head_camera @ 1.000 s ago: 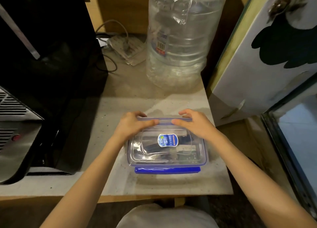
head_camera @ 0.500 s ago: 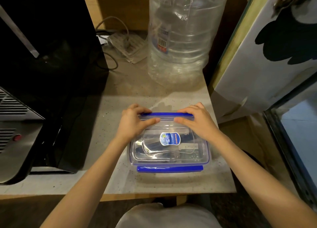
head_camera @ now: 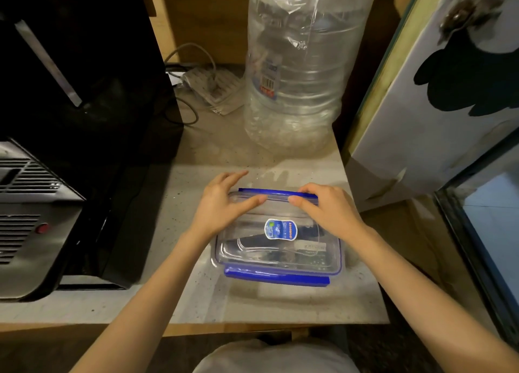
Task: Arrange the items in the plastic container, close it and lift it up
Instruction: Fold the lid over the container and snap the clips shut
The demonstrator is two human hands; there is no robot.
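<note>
A clear plastic container [head_camera: 276, 246] with a blue-edged lid sits on the speckled counter [head_camera: 196, 297]. A blue and white sticker [head_camera: 280, 229] is on the lid. Dark items show dimly inside. The near blue latch [head_camera: 276, 276] lies along the front edge, and the far blue latch [head_camera: 276, 193] runs between my hands. My left hand [head_camera: 224, 201] rests on the lid's far left corner, thumb on top, fingers spread over the rim. My right hand [head_camera: 325, 207] presses the far right corner, thumb on the lid and fingers over the far latch.
A large clear water bottle [head_camera: 300, 72] stands right behind the container. A black appliance [head_camera: 70, 136] fills the left side. A power strip with cables [head_camera: 207, 86] lies at the back. A white panel [head_camera: 438, 97] rises at the right.
The far blue latch now shows flat along the lid's back edge. My left fingers have lifted and spread beyond the rim. The right hand stays on its corner.
</note>
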